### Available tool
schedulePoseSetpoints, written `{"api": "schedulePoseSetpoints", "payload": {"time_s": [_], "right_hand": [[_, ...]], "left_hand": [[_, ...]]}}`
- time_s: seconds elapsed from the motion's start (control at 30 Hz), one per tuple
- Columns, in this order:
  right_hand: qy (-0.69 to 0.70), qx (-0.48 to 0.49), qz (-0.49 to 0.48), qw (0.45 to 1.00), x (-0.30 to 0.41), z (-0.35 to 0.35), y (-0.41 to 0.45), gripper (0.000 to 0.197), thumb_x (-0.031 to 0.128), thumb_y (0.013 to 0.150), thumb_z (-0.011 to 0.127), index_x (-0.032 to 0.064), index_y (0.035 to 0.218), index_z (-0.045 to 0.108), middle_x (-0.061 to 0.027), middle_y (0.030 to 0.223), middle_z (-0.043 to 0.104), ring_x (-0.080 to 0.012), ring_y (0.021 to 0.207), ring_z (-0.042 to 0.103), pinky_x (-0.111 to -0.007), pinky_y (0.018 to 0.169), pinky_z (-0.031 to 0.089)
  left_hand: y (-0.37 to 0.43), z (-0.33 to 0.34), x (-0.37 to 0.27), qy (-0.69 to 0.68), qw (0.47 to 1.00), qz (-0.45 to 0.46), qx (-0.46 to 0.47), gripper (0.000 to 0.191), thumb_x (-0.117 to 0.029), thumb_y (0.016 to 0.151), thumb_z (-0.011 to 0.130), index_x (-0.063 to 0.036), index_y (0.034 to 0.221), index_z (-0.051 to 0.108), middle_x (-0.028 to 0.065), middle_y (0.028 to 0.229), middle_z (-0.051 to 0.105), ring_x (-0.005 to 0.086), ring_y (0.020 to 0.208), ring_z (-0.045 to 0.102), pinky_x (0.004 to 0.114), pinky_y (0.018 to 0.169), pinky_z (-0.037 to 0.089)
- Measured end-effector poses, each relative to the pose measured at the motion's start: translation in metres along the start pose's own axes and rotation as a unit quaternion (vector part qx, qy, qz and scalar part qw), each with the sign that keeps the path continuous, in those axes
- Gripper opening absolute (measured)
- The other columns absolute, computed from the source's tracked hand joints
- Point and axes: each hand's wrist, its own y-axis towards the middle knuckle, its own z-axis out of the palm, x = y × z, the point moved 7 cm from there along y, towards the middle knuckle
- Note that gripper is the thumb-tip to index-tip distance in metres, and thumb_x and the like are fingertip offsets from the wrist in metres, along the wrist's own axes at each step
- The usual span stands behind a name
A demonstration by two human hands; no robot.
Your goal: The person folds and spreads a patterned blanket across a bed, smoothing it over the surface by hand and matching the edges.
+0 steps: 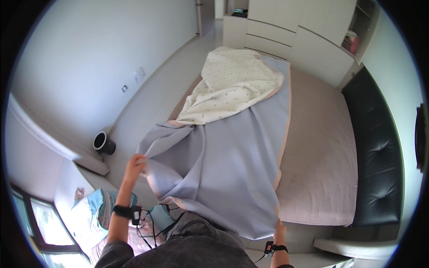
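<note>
A large quilt or blanket, grey-blue on one face (pixel 231 150) with a peach border, spreads across the bed towards me. Its far part is folded over and shows a cream patterned face (pixel 238 80). My left hand (pixel 135 164) grips the peach-edged border at the left, lifted, with loose folds sagging beside it. At the lower right my right hand (pixel 280 229) holds the near corner by the edge. Between my hands the near edge hangs in front of my body. Under the quilt lies the mattress with a pinkish-beige sheet (pixel 318 150), bare on the right side.
A black tufted headboard (pixel 375 150) stands at the right. White cabinets (pixel 268 30) line the far wall. A dark waste bin (pixel 104 143) stands on the floor at left. Folded bedding (pixel 100 207) lies by the window at lower left. Cables (pixel 152 227) hang near my left forearm.
</note>
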Motion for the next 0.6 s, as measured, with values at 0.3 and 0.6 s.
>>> {"api": "schedulePoseSetpoints", "payload": {"time_s": [0.3,0.6], "right_hand": [[0.059,0.147,-0.089,0.983,0.069,0.027,-0.056,0.047,0.005,0.068,0.057,-0.0060,0.112,0.043,-0.0166,0.100,0.053,-0.0271,0.087,0.056,-0.039,0.071,0.047],[-0.008,0.331,0.084,0.940,0.019,0.025,-0.068,0.031,-0.003,0.070,0.058,-0.0036,0.100,0.050,-0.0115,0.095,0.054,-0.0199,0.083,0.054,-0.031,0.068,0.045]], "left_hand": [[-0.050,0.215,-0.001,0.122,0.829,0.180,0.516,0.024,-0.016,0.079,0.054,-0.0057,0.101,0.056,0.0109,0.102,0.051,0.0226,0.090,0.051,0.029,0.079,0.040],[0.072,0.076,0.247,0.035,0.978,-0.200,0.036,0.031,-0.018,0.076,0.054,-0.0041,0.103,0.053,0.0101,0.090,0.058,0.0211,0.082,0.055,0.030,0.071,0.043]]}}
